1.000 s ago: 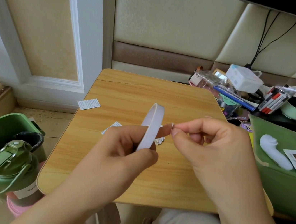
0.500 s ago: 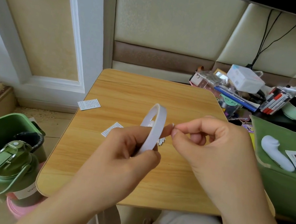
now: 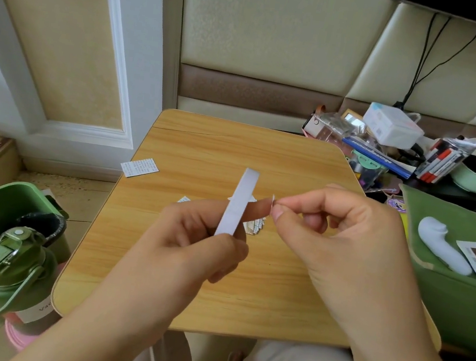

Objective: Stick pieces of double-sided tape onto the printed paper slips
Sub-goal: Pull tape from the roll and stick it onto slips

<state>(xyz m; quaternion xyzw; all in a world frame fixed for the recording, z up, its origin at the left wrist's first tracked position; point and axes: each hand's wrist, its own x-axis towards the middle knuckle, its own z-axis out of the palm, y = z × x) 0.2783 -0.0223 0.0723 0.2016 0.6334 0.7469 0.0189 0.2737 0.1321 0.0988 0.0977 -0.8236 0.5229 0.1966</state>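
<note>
Now the tape roll (image 3: pixel 237 207) stands edge-on to the camera, turned since a moment ago; its free end (image 3: pixel 272 200) stays short, so no piece is off yet. Left hand (image 3: pixel 192 244) grips the roll; right hand (image 3: pixel 341 236) pinches the end. Slips (image 3: pixel 140 167) lie on the worktop (image 3: pixel 220 147).

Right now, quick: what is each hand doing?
Left hand: grips the white ring-shaped tape roll.
Right hand: pinches the roll's small loose tape end.
</note>
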